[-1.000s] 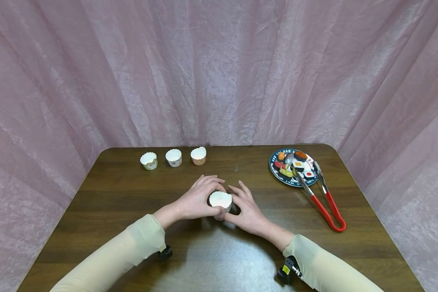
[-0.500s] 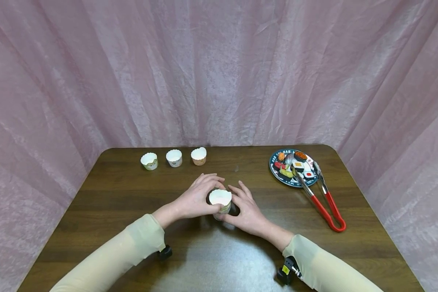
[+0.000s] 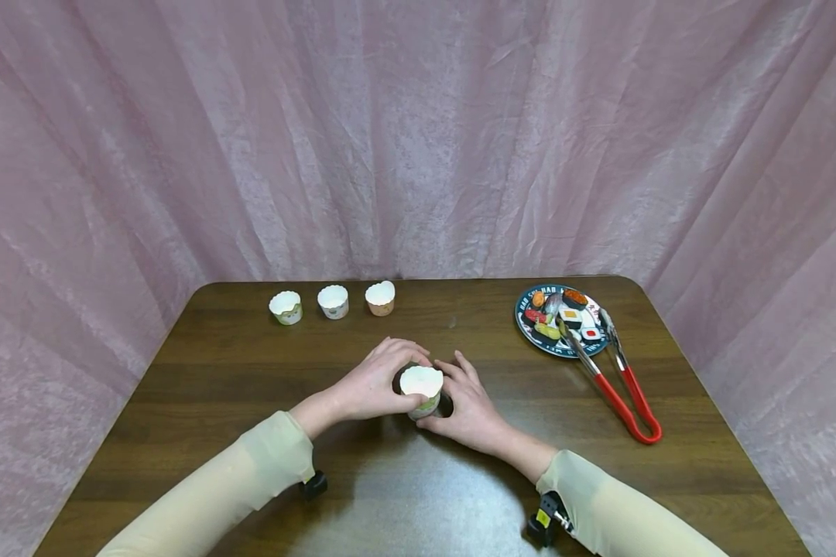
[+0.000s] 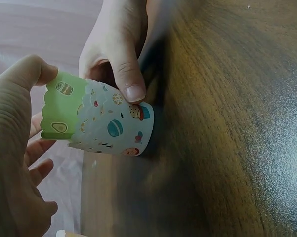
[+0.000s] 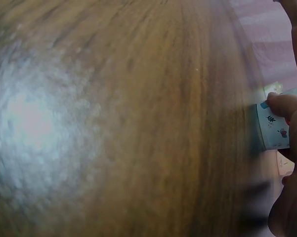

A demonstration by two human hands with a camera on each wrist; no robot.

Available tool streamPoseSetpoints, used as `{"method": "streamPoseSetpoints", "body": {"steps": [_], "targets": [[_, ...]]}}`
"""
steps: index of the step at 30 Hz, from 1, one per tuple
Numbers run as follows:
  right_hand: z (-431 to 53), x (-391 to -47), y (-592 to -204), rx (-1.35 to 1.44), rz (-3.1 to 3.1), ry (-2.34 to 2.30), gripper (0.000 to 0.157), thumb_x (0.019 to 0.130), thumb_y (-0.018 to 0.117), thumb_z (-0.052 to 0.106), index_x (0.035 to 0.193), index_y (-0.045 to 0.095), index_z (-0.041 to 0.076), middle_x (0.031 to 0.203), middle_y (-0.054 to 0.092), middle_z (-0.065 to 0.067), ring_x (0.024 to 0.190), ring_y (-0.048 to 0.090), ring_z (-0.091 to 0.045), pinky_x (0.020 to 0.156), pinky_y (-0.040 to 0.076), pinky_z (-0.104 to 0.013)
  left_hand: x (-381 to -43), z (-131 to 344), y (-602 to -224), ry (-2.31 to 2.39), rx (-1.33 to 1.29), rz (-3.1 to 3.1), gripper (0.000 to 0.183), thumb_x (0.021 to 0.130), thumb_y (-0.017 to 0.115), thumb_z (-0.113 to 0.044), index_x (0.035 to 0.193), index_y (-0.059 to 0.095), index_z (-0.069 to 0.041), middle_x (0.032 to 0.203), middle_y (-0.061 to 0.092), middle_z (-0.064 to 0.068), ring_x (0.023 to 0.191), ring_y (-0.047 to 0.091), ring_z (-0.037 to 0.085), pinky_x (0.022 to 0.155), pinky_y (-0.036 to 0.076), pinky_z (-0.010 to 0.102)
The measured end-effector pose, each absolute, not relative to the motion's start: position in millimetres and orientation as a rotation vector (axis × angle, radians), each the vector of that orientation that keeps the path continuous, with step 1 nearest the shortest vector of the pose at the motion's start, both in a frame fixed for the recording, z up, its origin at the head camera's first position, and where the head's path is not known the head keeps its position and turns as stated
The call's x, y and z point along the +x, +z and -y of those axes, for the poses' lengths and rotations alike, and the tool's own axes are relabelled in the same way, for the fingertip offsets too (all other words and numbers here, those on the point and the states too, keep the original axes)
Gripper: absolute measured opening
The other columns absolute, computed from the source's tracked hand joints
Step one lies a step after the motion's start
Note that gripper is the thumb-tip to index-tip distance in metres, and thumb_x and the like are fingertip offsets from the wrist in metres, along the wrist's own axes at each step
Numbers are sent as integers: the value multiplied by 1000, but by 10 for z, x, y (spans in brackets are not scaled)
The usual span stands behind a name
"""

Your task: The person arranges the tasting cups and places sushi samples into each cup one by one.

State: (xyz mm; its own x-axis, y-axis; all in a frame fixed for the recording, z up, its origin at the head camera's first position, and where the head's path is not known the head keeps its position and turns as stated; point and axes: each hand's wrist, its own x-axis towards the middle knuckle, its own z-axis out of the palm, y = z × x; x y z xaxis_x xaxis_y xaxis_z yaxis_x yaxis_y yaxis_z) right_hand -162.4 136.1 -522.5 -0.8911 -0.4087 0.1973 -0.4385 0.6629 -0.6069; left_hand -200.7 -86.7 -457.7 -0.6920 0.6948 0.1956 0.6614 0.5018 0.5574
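Observation:
My left hand (image 3: 379, 379) pinches the rim of a green paper baking cup (image 4: 64, 106), printed with small food pictures. The green cup sits partly inside a white baking cup (image 4: 113, 126) with a scalloped rim and colourful treats on its side. Low on the white cup, my right hand (image 3: 475, 414) holds it between thumb and fingers; its thumb (image 4: 131, 89) lies near the base in the left wrist view. The right wrist view catches the white cup (image 5: 273, 127) at its right edge, partly behind the hand.
Three more baking cups, one green (image 3: 286, 308), one white (image 3: 334, 302) and one orange-brown (image 3: 380, 299), stand along the back left. At the back right lies a plate (image 3: 522, 329) with several sushi pieces, red-handled tongs (image 3: 616, 398) resting across its edge.
My right thumb has slid slightly down the white cup. The green cup rose a little, then came back down, and more of its green side shows now. The other things stay put.

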Motion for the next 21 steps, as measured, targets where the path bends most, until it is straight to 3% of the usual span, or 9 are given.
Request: {"method": "streamPoseSetpoints", "body": {"steps": [7, 11, 21], "targets": [[-1365, -1625, -5248, 731, 2804, 1052, 69, 79, 87, 45, 137, 65, 17, 154, 46, -12, 153, 14, -41, 118, 21, -63, -2015, 861, -4542, 996, 1202, -2702, 42, 81, 81, -38, 118, 65, -26, 140, 57, -5, 134, 41, 15, 112, 32, 48], [-1360, -1625, -5266, 729, 2801, 1032, 71, 78, 88, 44, 138, 64, 14, 150, 50, -8, 153, 15, -41, 118, 21, -61, -2032, 872, -4475, 1048, 1184, -2701, 41, 81, 82, -37, 117, 65, -27, 146, 52, -7, 142, 35, 20, 113, 32, 52], [-1356, -1625, -5285, 697, 2816, 994, 53, 77, 87, 46, 114, 71, 12, 154, 48, -13, 153, 16, -40, 119, 21, -61, -2163, 969, -4142, 1124, 1153, -2788, 40, 83, 81, -38, 118, 64, -29, 163, 32, -3, 155, 11, 20, 120, 15, 59]]}}
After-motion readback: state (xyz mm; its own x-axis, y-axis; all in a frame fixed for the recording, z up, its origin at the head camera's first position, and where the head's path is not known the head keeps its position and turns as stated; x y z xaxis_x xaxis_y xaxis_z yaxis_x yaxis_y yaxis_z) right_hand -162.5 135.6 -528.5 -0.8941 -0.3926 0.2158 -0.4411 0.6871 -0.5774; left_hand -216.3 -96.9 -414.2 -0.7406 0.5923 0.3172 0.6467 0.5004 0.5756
